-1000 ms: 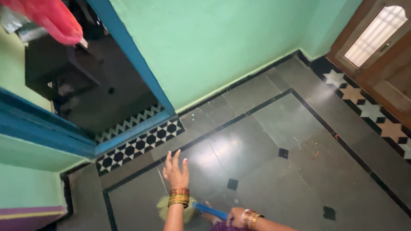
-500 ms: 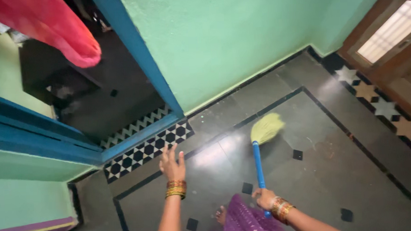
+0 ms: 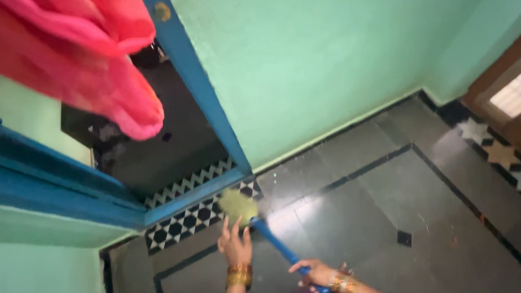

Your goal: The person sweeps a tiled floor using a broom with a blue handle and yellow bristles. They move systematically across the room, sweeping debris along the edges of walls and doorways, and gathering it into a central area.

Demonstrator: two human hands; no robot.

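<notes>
Broom (image 3: 257, 221) sweeping: we're gripping blue handle in right hand (image 3: 318, 273), left hand (image 3: 235, 244) splayed free; checkered threshold (image 3: 193, 215) at eleven o'clock, needing short strokes.

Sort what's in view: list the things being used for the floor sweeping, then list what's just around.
In use:
broom, blue handle, yellow-green head
right hand, gripping the handle
left hand, open, holding nothing
grey tiled floor

Just around:
pink cloth hanging overhead
blue door frame
green wall
</notes>
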